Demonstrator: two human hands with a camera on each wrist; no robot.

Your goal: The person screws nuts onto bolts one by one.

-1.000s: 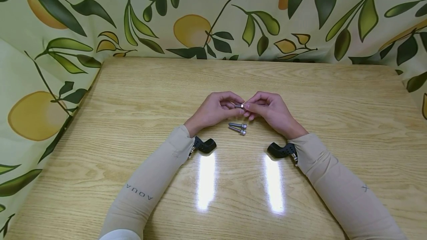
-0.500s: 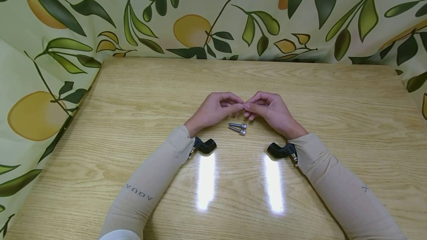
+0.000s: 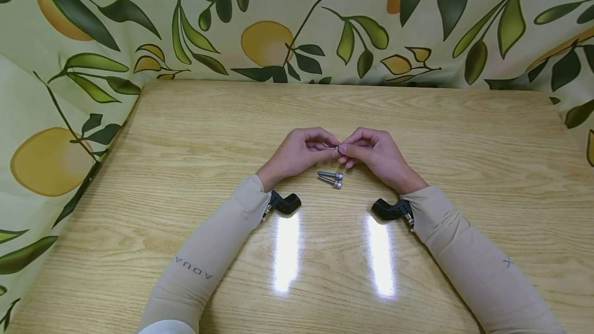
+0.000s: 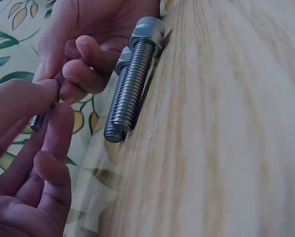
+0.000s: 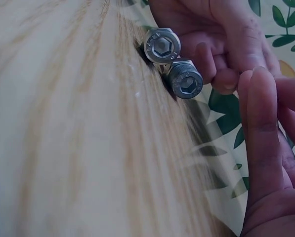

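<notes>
My left hand (image 3: 298, 152) and my right hand (image 3: 379, 154) meet fingertip to fingertip above the table. Between them lies a small socket-head bolt (image 4: 38, 122), its threaded end poking out past my left fingers in the left wrist view. My left thumb and forefinger pinch the nut (image 3: 337, 149) on it, mostly covered. The right thumb and forefinger pinch the bolt's head end, which they hide. Just nearer than the hands, two more socket-head bolts (image 3: 330, 174) lie side by side, each with a nut up against its head.
A wood-grain table (image 3: 223, 117) spreads all around the hands. Black wrist camera mounts (image 3: 286, 203) jut inward from both sleeves. Patterned cloth (image 3: 352, 9) with fruit and leaves hangs behind the back edge and along the left side.
Half a second ago the left fingertips covered the bolt; now they are slightly parted and its shank shows between them, as a second ago. Arms and the two lying bolts stay put.
</notes>
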